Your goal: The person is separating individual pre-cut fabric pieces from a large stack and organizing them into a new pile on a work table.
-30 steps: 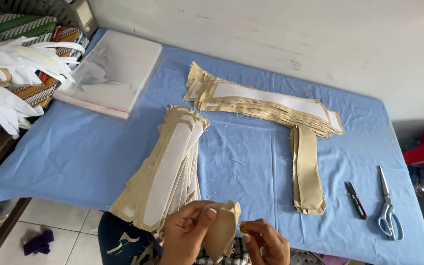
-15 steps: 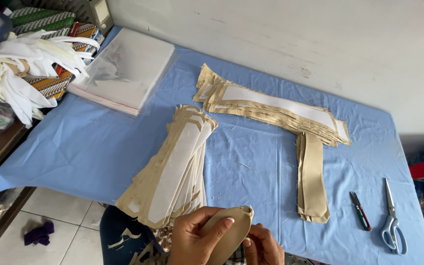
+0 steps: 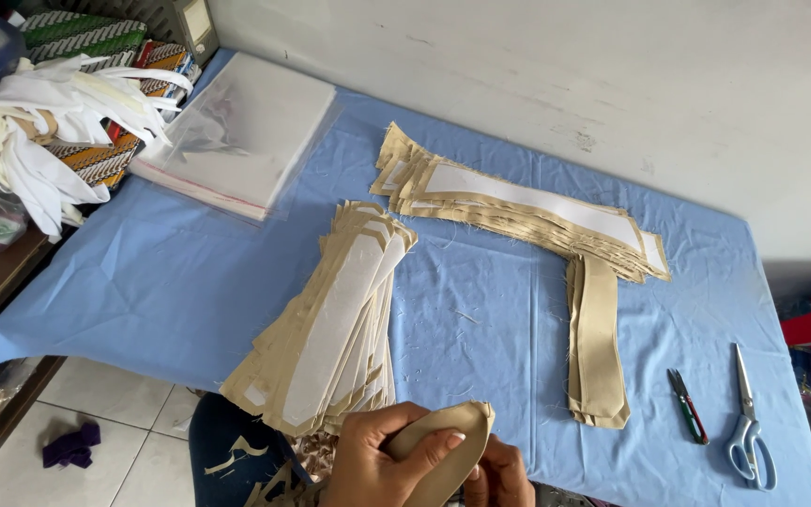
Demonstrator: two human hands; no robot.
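At the bottom middle, my left hand (image 3: 382, 460) grips a folded tan fabric piece (image 3: 443, 446), thumb on top. My right hand (image 3: 504, 474) pinches the same piece from the right, partly cut off by the frame's edge. Just left of the hands lies a fanned stack of tan strips with white interfacing (image 3: 330, 324), hanging over the table's front edge. A second stack of wider tan pieces with white centres (image 3: 518, 202) lies at the back, and a pile of plain tan strips (image 3: 598, 343) runs down from it.
A blue cloth (image 3: 180, 272) covers the table. A stack of clear plastic bags (image 3: 237, 136) sits at the back left, beside white fabric scraps (image 3: 39, 131) and patterned cloth. Small snips (image 3: 687, 404) and blue-handled scissors (image 3: 745, 422) lie at the right. A white wall (image 3: 565, 66) stands behind.
The view has shifted a little. The tan piece has been turned and flattened between both hands, which now hold it close together at the bottom edge.
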